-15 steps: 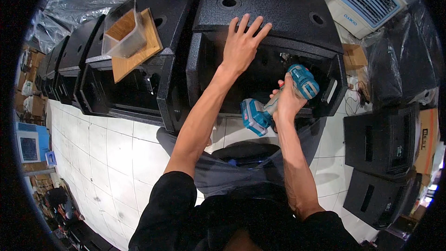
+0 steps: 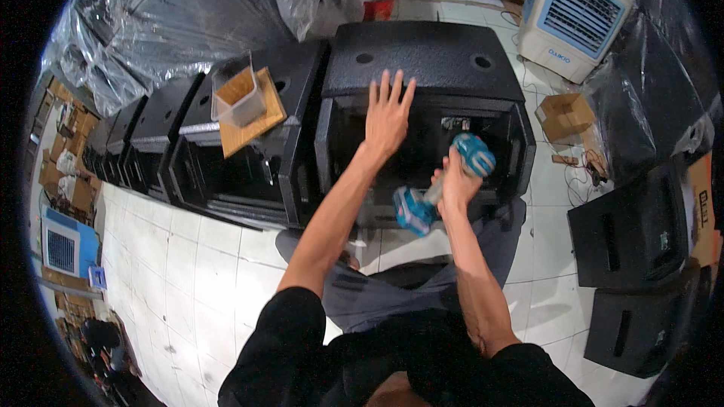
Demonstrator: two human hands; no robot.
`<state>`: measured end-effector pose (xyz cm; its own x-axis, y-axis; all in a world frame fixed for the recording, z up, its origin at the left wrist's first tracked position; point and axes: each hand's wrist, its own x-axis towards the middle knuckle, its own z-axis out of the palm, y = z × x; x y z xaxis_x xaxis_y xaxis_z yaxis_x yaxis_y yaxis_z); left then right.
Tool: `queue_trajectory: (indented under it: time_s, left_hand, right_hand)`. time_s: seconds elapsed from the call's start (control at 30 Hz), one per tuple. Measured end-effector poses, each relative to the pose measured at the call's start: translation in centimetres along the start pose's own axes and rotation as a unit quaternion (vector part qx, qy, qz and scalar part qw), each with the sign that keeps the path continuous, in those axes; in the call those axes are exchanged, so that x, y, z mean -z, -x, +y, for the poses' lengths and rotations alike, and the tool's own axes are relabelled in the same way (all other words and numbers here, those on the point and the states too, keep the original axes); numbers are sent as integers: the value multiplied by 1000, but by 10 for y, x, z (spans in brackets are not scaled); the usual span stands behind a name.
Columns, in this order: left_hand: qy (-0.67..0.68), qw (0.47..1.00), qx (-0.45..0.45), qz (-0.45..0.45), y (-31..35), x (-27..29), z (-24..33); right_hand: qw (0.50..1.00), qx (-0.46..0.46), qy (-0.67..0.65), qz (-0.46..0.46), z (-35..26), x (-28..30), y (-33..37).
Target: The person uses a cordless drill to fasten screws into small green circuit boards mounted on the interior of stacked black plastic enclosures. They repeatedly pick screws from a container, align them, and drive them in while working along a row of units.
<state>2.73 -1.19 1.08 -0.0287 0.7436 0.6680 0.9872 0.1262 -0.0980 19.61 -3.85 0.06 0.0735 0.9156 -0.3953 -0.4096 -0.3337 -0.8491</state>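
Clamping cordless driver (image 2: 475,154) with fingers of right hand (image 2: 458,184). Now spreading fingers of left hand (image 2: 387,123) less widely, perhaps bracing cabinet (image 2: 422,47).

This place seems to be a workshop with storage: a row of black open-fronted cabinets (image 2: 305,79) crosses the upper half, a teal power tool (image 2: 473,153) is right of centre, plastic-wrapped goods (image 2: 204,15) fill the upper left, and cardboard boxes (image 2: 79,194) stand at the left edge.
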Motion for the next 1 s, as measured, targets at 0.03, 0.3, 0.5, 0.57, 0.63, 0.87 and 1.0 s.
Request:
queue_trajectory:
  time_s: [0.03, 0.3, 0.5, 0.57, 0.63, 0.87, 1.0]
  left_hand:
    - [51, 998, -13, 19, 2, 4, 15]
    - [190, 964, -23, -184, 21, -82, 100]
    - [61, 968, 19, -244, 8, -132, 116]
    - [69, 961, 28, -266, 7, -130, 116]
    - [67, 953, 23, -294, 3, -125, 116]
    - [122, 940, -24, -318, 7, -54, 116]
    - [225, 923, -28, -311, 67, 19, 100]
  right_hand:
    - [999, 8, -22, -31, -4, 18, 4]
    - [977, -31, 158, -142, -64, 182, 66]
    - [959, -50, 236, -150, -79, 246, 68]
    - [968, -62, 201, -138, -75, 257, 61]
    - [973, -82, 172, -132, -72, 263, 56]
    - [969, -140, 133, -152, -60, 270, 45]
    - [950, -154, 178, -204, -59, 261, 40]
